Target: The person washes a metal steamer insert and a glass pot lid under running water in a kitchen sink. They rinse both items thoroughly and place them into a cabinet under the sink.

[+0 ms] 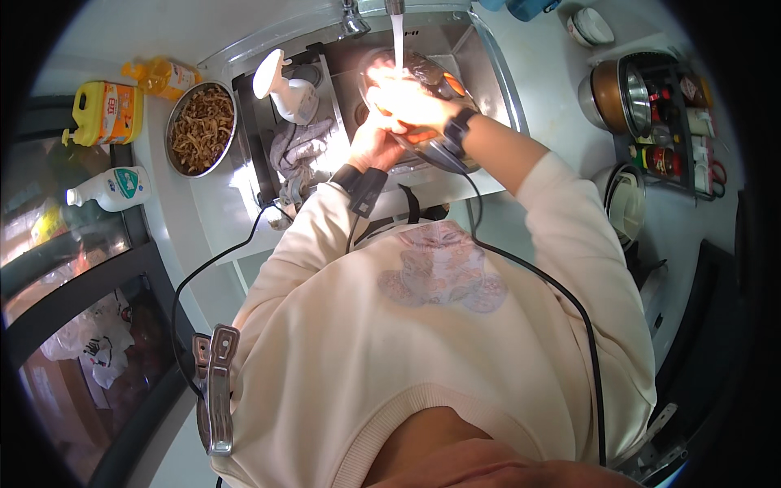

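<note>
Water runs from the faucet into a stainless steel sink. Under the stream, my right hand lies over a round bowl or basin in the sink, partly washed out by glare. Just below it, my left hand is close to or touching the right one at the bowl's near side. Dark pieces and an orange item show in the bowl. Whether either hand grips something is hidden by glare and overlap. Both wrists wear black straps with cables.
Left of the bowl are a white spray bottle and a grey cloth. A metal bowl of brown dried strips stands on the left counter beside yellow and white bottles. Stacked pots and a condiment rack are at the right.
</note>
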`<state>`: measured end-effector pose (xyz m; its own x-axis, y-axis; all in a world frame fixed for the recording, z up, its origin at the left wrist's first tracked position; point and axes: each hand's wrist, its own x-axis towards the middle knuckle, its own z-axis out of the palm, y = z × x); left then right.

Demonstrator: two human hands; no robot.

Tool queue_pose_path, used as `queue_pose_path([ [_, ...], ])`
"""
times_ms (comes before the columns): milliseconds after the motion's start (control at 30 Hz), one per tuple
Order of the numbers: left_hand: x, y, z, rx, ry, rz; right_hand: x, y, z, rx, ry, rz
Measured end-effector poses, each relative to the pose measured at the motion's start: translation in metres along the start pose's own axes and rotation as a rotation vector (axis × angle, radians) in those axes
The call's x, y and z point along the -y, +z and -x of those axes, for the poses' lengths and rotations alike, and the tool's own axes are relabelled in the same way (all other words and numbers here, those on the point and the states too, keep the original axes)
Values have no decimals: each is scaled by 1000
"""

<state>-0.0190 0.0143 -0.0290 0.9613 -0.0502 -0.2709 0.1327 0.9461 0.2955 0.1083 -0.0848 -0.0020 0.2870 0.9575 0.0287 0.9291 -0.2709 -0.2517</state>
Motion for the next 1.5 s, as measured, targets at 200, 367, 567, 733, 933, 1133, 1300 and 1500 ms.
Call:
queue_pose_path([
  [200,-12,-2,24,121,83,200,-16,15,132,-279,-133,-129],
  [367,-12,13,45,89,48,190,-108,35,140,-230,463,-418],
  [567,7,12,48,164,-6,185,-102,0,84,-223,370,-1223],
  [733,7,7,60,133,54,128,-95,-1,49,-129,415,-753],
  [933,-2,8,80,7,84,161,-80,17,16,-143,424,-919],
  [1133,3,18,71,74,43,75,-12,-18,8,23,-277,-222],
  [1300,12,29,63,136,32,102,-68,-23,-31,318,-49,-280],
  [1500,8,27,66,94,73,121,-197,12,26,370,171,-549],
])
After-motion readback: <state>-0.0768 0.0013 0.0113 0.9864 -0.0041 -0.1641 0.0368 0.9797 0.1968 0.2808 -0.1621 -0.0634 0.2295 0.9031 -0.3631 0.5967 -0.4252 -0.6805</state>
